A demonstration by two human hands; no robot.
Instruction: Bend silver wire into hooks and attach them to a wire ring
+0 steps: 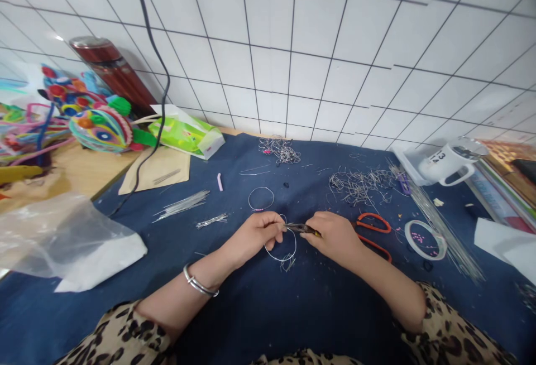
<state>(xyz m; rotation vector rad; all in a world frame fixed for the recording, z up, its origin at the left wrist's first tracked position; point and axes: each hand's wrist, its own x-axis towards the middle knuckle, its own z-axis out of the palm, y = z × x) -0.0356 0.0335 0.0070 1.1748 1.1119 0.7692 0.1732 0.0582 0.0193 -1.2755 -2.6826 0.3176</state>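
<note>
Between the fingertips of my left hand (263, 231) is pinched a thin silver wire ring (295, 250), which hangs over the dark blue cloth. My right hand (333, 234) is wrapped around a pair of pliers (314, 232). The pliers' dark jaws meet the wire close to my left fingertips; whether they are clamped on it I cannot tell. Below the ring lies a small bunch of wire bits (287, 264). Just beyond my left hand rests another wire ring (261, 188) with a pink section on it.
Red-handled scissors (374, 220) lie right of my right hand, near a round white dish (425, 240) with pink bits. Tangled wire (360, 185) and straight wire lengths (182, 206) lie on the cloth. A white mug (450, 164) stands at right; a black cable (157, 63) hangs at left.
</note>
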